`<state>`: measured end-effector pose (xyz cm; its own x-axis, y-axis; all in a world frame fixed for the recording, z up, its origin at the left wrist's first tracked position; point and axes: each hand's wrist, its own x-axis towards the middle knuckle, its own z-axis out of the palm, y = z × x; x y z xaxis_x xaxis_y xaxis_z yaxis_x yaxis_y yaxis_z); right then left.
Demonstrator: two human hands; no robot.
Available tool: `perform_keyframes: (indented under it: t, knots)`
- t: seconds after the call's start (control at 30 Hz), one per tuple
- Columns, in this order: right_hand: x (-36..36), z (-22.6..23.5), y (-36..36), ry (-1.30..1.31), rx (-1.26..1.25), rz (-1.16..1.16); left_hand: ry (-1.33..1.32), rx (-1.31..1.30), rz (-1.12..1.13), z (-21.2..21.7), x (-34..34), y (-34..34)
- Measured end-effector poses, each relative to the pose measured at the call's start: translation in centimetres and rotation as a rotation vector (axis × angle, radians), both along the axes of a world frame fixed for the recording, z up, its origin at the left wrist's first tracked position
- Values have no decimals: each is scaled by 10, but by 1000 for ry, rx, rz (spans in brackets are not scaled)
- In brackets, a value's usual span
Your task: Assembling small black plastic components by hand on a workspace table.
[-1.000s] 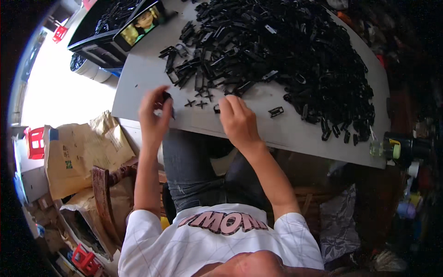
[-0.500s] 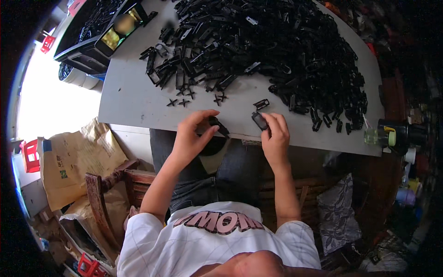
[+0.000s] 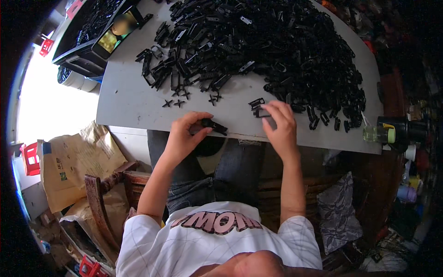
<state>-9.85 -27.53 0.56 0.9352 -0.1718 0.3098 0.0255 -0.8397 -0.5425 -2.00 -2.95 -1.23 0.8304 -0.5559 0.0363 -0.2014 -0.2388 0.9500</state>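
Note:
A small dark elongated plastic part (image 3: 214, 125) is pinched between the thumb and fingers of my left hand (image 3: 187, 134), just above the table's front edge. My right hand (image 3: 282, 122), slightly blurred, has its thumb and fingers apart around one end of a black rectangular frame (image 3: 263, 114). That frame seems to rest on the table; whether the fingertips still touch it is hard to see. Right behind it lies another small black frame piece (image 3: 256, 102). Several black cross-shaped pieces (image 3: 178, 103) lie on the white table (image 3: 134, 104) beyond my left hand.
A large heap of black plastic parts (image 3: 277, 51) covers the table's far side. Back left, a phone (image 3: 115, 34) playing a picture leans on a black crate (image 3: 80, 60). A jar of pale green liquid (image 3: 376, 134) stands at the right edge. A wooden chair (image 3: 104, 189) is behind me.
My right hand has moved up and right, its fingers spreading, and the frame now lies beside the other piece. My left hand has shifted slightly left with its part.

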Motion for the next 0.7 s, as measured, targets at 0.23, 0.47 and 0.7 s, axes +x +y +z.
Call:
perform_keyframes:
  t: [0.23, 0.47, 0.7]
  knots:
    - [29, 3, -10, 24, -130, 196, 136, -17, 6, -4, 1, 0]
    - [24, -1, 17, 86, -115, 204, 123, 18, -22, 3, 1, -5]
    - [22, 9, 58, 88, 42, 309, 150, 36, 7, 4, 0, -8]
